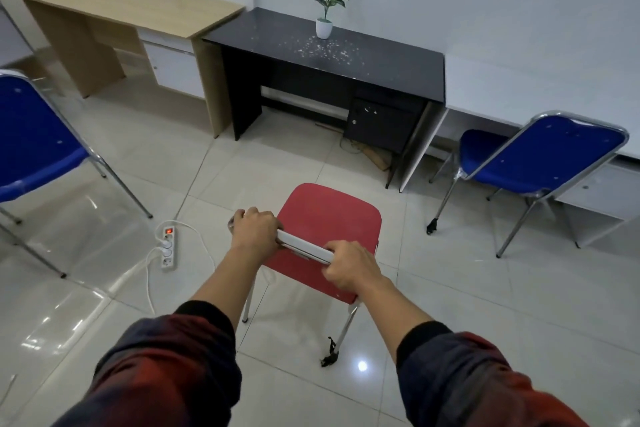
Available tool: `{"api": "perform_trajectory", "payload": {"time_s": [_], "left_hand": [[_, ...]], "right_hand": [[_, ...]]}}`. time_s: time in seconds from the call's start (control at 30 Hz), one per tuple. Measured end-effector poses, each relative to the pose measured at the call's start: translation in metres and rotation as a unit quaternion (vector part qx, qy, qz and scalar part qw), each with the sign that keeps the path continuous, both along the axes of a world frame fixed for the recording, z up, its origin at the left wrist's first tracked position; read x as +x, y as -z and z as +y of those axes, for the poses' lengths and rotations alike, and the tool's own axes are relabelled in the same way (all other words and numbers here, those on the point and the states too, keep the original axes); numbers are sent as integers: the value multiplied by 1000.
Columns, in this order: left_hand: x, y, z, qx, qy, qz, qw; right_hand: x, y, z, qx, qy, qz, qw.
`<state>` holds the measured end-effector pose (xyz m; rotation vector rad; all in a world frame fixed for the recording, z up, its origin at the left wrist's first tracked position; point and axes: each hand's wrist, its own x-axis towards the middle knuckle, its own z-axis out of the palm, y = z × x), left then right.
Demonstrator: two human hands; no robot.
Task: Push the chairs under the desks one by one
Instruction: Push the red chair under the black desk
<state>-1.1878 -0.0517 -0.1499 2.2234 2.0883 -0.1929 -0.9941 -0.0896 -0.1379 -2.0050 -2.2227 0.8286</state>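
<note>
A red chair (pixel 327 218) with metal legs stands on the tiled floor in front of me, seat facing a black desk (pixel 388 55) against the far wall. My left hand (pixel 256 227) grips the left end of its white backrest top. My right hand (pixel 349 265) grips the right end. A blue chair (pixel 540 156) stands at the right, partly under a white desk (pixel 540 87). Another blue chair (pixel 31 139) stands out on the floor at the left, in front of a light wooden desk (pixel 131 3).
A white power strip (pixel 168 246) with plugged cables lies on the floor just left of the red chair. A potted plant (pixel 329 0) stands on the black desk. A drawer unit (pixel 384 121) fills the right part under that desk. Two small plants sit on the wooden desk.
</note>
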Motion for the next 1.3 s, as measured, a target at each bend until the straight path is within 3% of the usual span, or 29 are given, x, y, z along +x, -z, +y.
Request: {"api": "perform_trajectory", "payload": {"time_s": [0.37,0.67,0.83,1.07,1.3], "left_hand": [[13,3,49,16,-4,4,1000],[86,7,72,26,30,-19,999],[86,-4,105,51,39,-17,998],[89,-21,144,11,58,-9,998],[90,-28,146,-118,110,13,987]], "right_hand": [[17,2,50,26,-12,13,1000],[94,-7,87,40,-1,-48,998],[100,-12,118,62,-4,-32,998],[109,-25,151,65,-4,-20,998],[117,-20,144,39,-27,-11,999]]}}
